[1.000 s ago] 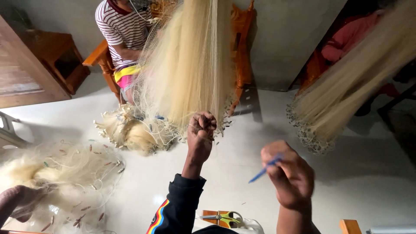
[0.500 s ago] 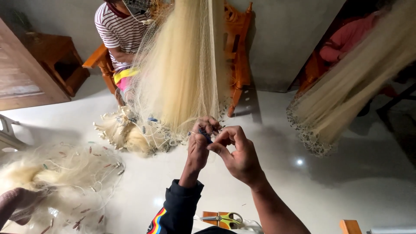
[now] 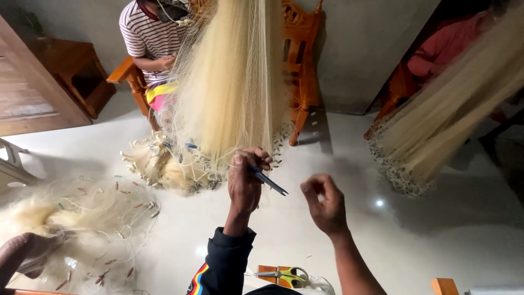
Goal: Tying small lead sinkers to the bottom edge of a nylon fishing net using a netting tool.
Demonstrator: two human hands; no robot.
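Note:
A pale cream fishing net hangs in a thick bundle in front of me, its lower edge gathered at my left hand. My left hand, in a dark sleeve with rainbow stripes, pinches that net edge and holds a slim blue netting needle that points down to the right. My right hand is apart from it, lower right, with thumb and fingers pinched together. No thread shows between them.
A person in a striped shirt sits on a wooden chair behind the net. A second net bundle hangs at right. A net pile lies on the floor at left. Scissors lie near my body. A wooden cabinet stands at far left.
The blue needle has passed from my right hand to my left. My hands met at the net edge, then my right hand drew away to the lower right.

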